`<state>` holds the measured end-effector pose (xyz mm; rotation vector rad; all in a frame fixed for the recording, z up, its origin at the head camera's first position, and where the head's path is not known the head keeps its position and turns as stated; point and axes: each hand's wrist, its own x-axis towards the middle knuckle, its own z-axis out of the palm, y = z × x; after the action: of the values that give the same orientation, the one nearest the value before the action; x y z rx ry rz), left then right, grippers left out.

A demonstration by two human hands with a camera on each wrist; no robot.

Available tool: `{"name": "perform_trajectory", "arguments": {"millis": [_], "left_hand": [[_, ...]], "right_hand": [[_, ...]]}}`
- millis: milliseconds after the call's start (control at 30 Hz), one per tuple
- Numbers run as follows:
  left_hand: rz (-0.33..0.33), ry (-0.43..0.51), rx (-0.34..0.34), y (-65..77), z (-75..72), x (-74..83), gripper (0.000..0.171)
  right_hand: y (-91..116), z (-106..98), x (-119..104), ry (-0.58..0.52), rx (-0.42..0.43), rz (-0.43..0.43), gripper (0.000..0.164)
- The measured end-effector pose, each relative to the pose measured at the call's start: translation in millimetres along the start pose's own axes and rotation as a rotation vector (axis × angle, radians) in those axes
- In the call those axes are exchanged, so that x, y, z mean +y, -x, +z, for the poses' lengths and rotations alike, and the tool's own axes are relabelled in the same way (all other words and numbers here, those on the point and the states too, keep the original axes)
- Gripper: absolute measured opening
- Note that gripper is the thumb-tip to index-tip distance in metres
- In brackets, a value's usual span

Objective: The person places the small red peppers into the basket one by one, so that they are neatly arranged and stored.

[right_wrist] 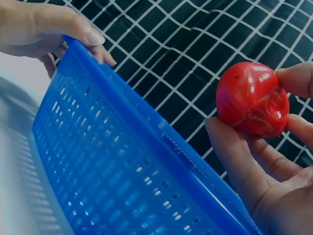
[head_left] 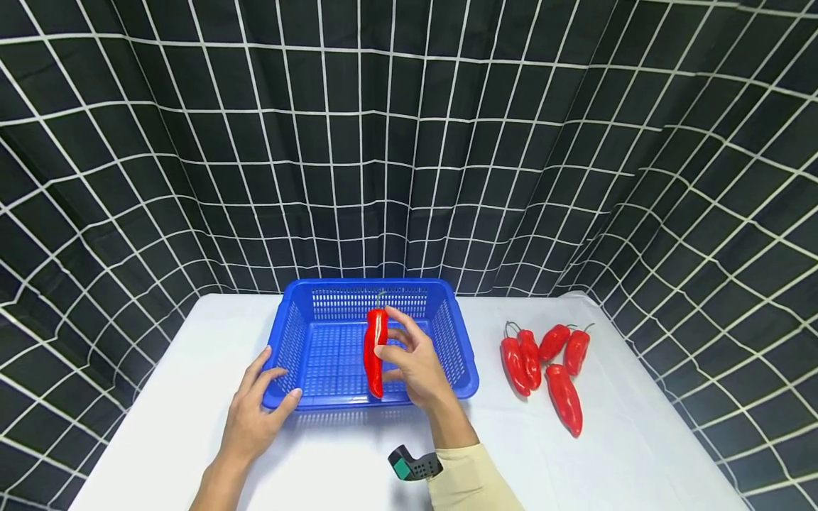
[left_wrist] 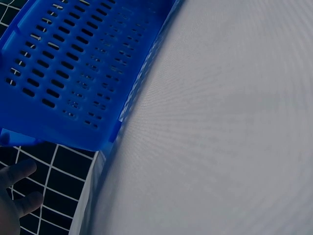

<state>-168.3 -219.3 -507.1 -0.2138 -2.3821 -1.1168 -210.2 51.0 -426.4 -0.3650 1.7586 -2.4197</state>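
My right hand (head_left: 412, 362) pinches a long red pepper (head_left: 375, 351) between thumb and fingers, holding it upright with its green stem up, above the blue plastic basket (head_left: 465, 380). Seen from its lower end in the right wrist view, the pepper (right_wrist: 250, 98) is round, glossy and dented, apart from the basket's rim (right_wrist: 146, 127). At the near left corner, my left hand (head_left: 252, 419) holds the basket's rim, thumb on the front side and fingers over the left side. Only part of that hand shows in the left wrist view, beside the basket's perforated wall (left_wrist: 73, 98).
Several more red peppers (head_left: 564, 401) lie in a loose group on the white tabletop (head_left: 486, 454), right of the basket. Behind and on both sides hangs a black curtain (head_left: 383, 142) with a white grid.
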Motion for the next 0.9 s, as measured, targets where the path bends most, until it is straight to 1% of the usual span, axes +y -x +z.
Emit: {"name": "perform_trajectory", "arguments": {"millis": [333, 567, 767, 900], "left_hand": [[-0.003, 0.010, 0.004, -0.3, -0.5, -0.1, 0.039], [-0.018, 0.007, -0.004, -0.7, -1.3, 0.6, 0.039], [-0.012, 0.007, 0.001, -0.9, -0.8, 0.0, 0.038], [-0.003, 0.009, 0.000, -1.4, 0.6, -0.2, 0.038]], "right_hand": [[-13, 14, 7, 0.029, -0.002, 0.039, 0.066], [-26, 25, 14, 0.083, 0.001, 0.082, 0.064], [-34, 35, 19, 0.126, 0.009, 0.125, 0.066], [-38, 40, 23, 0.179, 0.015, 0.152, 0.066]]}}
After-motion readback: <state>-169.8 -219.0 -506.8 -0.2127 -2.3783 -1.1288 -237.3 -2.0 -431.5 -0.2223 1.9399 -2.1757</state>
